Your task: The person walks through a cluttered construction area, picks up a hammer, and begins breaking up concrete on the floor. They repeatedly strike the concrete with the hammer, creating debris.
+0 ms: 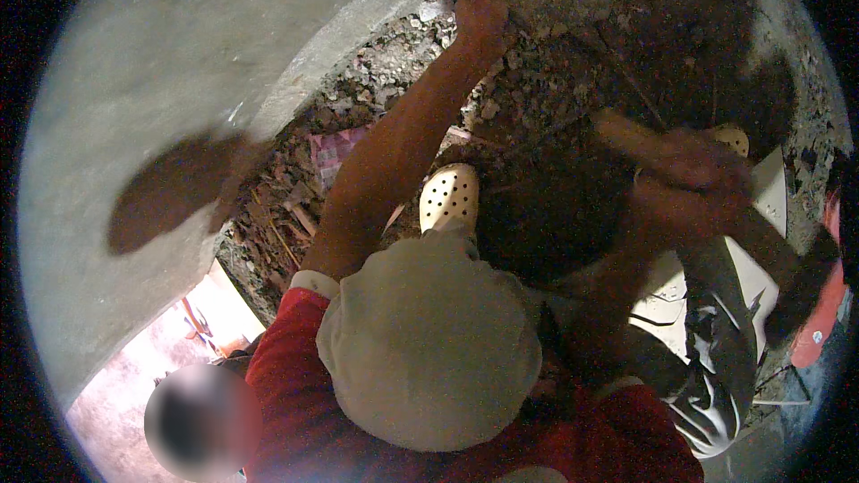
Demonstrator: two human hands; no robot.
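My left hand reaches far forward over loose soil and broken rubble beside a pale wall. Its fingers are bent and in shadow, so whether it holds anything is unclear. My right hand is at the right, blurred by motion and dim. A brownish elongated shape extends left from it; I cannot tell whether it is a finger or a held thing. A cream perforated clog stands on the ground between my arms, beyond a rounded grey cloth-covered form. Part of another clog shows behind my right hand.
A smooth grey wall curves along the left. Pink checked cloth and sticks lie in the debris. Black-and-white material and a red object are at the right. A bright opening shows at lower left.
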